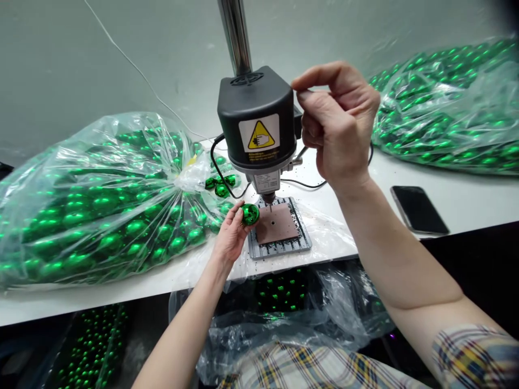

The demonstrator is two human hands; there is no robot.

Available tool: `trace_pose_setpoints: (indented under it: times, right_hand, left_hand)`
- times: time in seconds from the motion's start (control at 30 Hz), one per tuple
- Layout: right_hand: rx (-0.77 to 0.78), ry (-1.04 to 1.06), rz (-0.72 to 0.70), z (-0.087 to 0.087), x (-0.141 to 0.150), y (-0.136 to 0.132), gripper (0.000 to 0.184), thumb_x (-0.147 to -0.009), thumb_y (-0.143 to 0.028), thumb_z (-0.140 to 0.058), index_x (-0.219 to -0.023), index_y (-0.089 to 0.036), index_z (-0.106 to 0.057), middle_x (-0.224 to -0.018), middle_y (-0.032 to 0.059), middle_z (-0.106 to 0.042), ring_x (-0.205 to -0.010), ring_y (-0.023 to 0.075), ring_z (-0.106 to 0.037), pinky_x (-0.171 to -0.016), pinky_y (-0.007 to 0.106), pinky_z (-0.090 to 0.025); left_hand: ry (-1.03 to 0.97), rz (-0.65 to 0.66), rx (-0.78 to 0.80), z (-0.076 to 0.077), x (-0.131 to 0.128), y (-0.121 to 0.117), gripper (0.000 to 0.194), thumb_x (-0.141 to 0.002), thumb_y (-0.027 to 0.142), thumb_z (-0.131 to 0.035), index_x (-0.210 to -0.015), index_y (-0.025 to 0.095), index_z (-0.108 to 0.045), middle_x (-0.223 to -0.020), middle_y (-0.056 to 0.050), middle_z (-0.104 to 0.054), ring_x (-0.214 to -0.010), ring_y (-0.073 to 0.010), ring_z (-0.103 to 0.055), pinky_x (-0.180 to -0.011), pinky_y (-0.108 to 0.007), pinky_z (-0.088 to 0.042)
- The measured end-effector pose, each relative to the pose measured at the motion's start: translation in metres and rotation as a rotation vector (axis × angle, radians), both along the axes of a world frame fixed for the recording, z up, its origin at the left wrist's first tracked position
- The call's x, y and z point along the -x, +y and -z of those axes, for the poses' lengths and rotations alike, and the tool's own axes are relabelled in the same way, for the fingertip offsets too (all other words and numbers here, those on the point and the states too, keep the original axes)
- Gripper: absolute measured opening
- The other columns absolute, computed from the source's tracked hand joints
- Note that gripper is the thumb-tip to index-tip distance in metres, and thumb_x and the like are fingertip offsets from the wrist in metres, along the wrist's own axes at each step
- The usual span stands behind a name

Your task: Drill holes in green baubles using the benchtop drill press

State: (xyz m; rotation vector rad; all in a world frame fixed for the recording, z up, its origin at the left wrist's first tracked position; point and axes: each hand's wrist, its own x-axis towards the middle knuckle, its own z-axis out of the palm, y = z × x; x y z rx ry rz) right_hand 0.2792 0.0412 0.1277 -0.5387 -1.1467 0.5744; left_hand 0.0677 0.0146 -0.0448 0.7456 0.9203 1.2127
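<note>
My left hand (232, 233) is closed on a shiny green ball (250, 214), just left of the drill bit (271, 207) of a small bench drill press (259, 116). Under the bit, a brownish square board (277, 223) with a dark hole lies on the slotted metal base (279, 249), and dark specks are scattered around it. Raised at the right side of the black motor housing is my right hand (340, 116). Its fingers are curled, thumb and forefinger close together; whatever they may hold is hidden.
A large clear bag (101, 205) of green balls fills the table's left side, with loose balls (221, 190) by its tied neck. Another bag (450, 108) lies back right. A phone (419, 209) rests near the front edge. Below, an open plastic bag (279, 292) holds more balls.
</note>
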Motion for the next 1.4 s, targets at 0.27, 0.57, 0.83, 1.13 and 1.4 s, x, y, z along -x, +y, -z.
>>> trace_pose_setpoints:
  times: [0.27,0.57,0.83,1.13,1.4]
  right_hand:
    - [0.008,-0.018,0.033,0.001,-0.001,0.002,0.002,-0.076,-0.031,-0.065,-0.076,-0.030,-0.067,-0.053,-0.0048,-0.040,-0.042,0.0118,-0.026,-0.040,0.032,-0.021]
    - [-0.056,0.025,-0.020,0.000,0.000,0.000,0.007,-0.078,-0.024,-0.065,-0.073,-0.028,-0.067,-0.052,-0.0056,-0.038,-0.041,0.0109,-0.023,-0.041,0.030,-0.020]
    - [0.001,-0.044,0.062,0.000,-0.001,-0.001,0.012,-0.083,-0.021,-0.063,-0.076,-0.030,-0.065,-0.057,-0.0038,-0.042,-0.044,0.0117,-0.028,-0.042,0.028,-0.028]
    - [-0.051,-0.036,0.049,0.002,0.000,-0.001,0.008,-0.082,-0.023,-0.065,-0.078,-0.030,-0.065,-0.056,-0.0038,-0.045,-0.043,0.0114,-0.031,-0.040,0.028,-0.029]
    - [-0.092,0.002,-0.029,0.002,0.000,-0.004,0.017,-0.083,-0.016,-0.063,-0.075,-0.029,-0.070,-0.054,-0.0050,-0.044,-0.041,0.0101,-0.026,-0.042,0.029,-0.023]
  left_hand:
    - [0.145,-0.027,-0.034,0.008,-0.010,0.004,0.061,-0.069,0.034,-0.089,-0.124,0.020,-0.066,-0.104,-0.005,-0.074,-0.093,-0.0152,-0.069,-0.091,-0.031,-0.053]
    - [0.326,0.013,-0.240,0.028,-0.018,0.010,0.060,-0.065,0.032,-0.092,-0.116,0.020,-0.063,-0.110,-0.006,-0.072,-0.102,-0.0195,-0.067,-0.092,-0.032,-0.052]
    - [0.459,0.068,-0.341,0.031,-0.024,0.013,0.062,-0.065,0.032,-0.091,-0.120,0.021,-0.065,-0.120,-0.008,-0.070,-0.101,-0.0230,-0.067,-0.092,-0.036,-0.051]
    - [0.680,0.106,-0.527,0.031,-0.029,0.007,0.054,-0.070,0.025,-0.085,-0.121,0.022,-0.067,-0.124,-0.010,-0.070,-0.116,-0.0282,-0.064,-0.105,-0.043,-0.047]
    - [0.624,0.095,-0.451,0.033,-0.044,-0.002,0.052,-0.073,0.032,-0.085,-0.121,0.021,-0.065,-0.123,-0.010,-0.068,-0.116,-0.0285,-0.063,-0.105,-0.042,-0.047]
